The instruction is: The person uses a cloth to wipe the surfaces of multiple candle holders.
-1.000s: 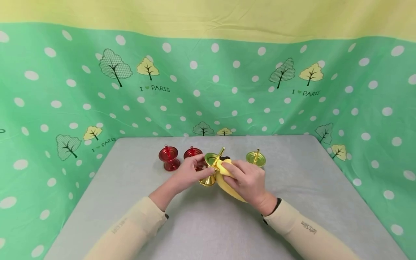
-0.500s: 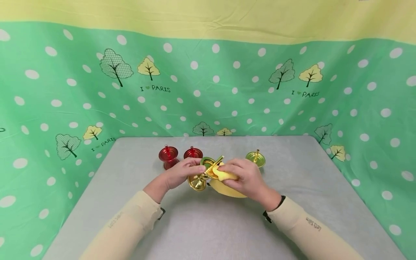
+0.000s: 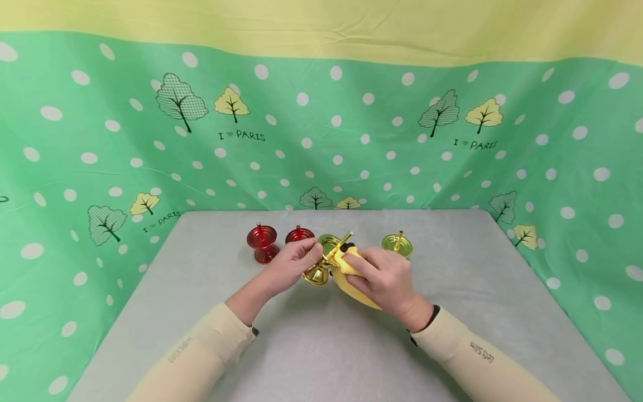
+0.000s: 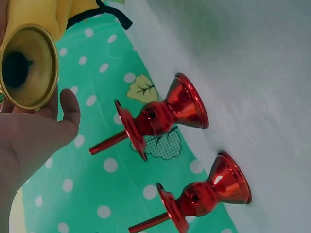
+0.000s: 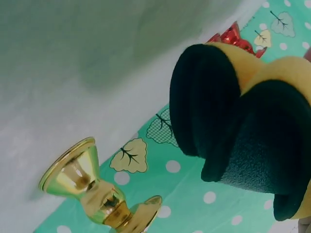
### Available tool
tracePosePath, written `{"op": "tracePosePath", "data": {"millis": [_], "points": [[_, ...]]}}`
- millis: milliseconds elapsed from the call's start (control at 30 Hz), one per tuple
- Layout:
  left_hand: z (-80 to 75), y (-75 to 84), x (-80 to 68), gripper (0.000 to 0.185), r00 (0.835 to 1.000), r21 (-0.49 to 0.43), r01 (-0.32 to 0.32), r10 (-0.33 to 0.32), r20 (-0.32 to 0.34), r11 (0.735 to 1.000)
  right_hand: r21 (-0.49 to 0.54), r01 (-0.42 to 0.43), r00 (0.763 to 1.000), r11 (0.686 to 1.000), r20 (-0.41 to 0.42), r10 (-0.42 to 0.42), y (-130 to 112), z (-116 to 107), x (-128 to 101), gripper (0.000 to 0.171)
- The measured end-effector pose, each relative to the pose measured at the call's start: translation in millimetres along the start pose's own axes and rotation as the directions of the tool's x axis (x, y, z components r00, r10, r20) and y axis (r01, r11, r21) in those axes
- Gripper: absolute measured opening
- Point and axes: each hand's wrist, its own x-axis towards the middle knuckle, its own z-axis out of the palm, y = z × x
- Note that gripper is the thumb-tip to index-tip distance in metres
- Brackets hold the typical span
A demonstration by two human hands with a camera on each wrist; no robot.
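Observation:
In the head view my left hand (image 3: 288, 269) pinches a shiny gold candle holder (image 3: 317, 274) at its dish rim. The holder leans to the left, its central tube pointing up and to the right. Its hollow round base (image 4: 43, 63) faces the left wrist camera. My right hand (image 3: 390, 282) grips a bunched yellow cloth (image 3: 358, 291) and presses it against the dish beside the tube. A loose flap of the cloth hangs below the hand. Black fabric (image 5: 206, 102) on the cloth fills much of the right wrist view. The cloth and fingers hide part of the dish.
Two red candle holders (image 3: 262, 237) stand upright at the back left, the second (image 3: 300, 233) partly behind my left hand. Another gold candle holder (image 3: 397, 244) stands beyond my right hand. A green dotted curtain (image 3: 321, 139) hangs behind the grey table (image 3: 321, 357).
The held gold holder dipped left and tilted further, then came back up and right. Both hands moved with it, the cloth staying at its dish. The other holders stay put.

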Motion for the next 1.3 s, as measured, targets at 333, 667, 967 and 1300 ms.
{"op": "tracePosePath", "data": {"millis": [333, 667, 967, 1300], "points": [[-7.5, -5.6, -2.7, 0.047, 0.991, -0.037, 0.054, -0.049, 0.122, 0.998, 0.040, 0.049, 0.998, 0.998, 0.035, -0.050, 1.4, -4.1, 0.0, 0.027], [11.9, -11.5, -3.4, 0.054, 0.999, 0.023, 0.029, -0.029, 0.036, 0.999, -0.017, -0.033, 0.999, 0.999, 0.008, 0.033, 3.5, -4.2, 0.7, 0.025], [21.1, -15.7, -5.5, 0.070, 0.999, 0.024, 0.053, -0.053, 0.010, 0.998, 0.028, -0.153, 0.987, 0.988, 0.055, 0.151, 3.2, -6.4, -1.0, 0.028], [23.0, -10.5, -0.4, 0.063, 0.977, -0.278, 0.128, -0.170, -0.132, 0.952, 0.160, -0.334, 0.941, 0.929, 0.109, 0.320, 6.8, -11.8, -5.4, 0.050]]}}
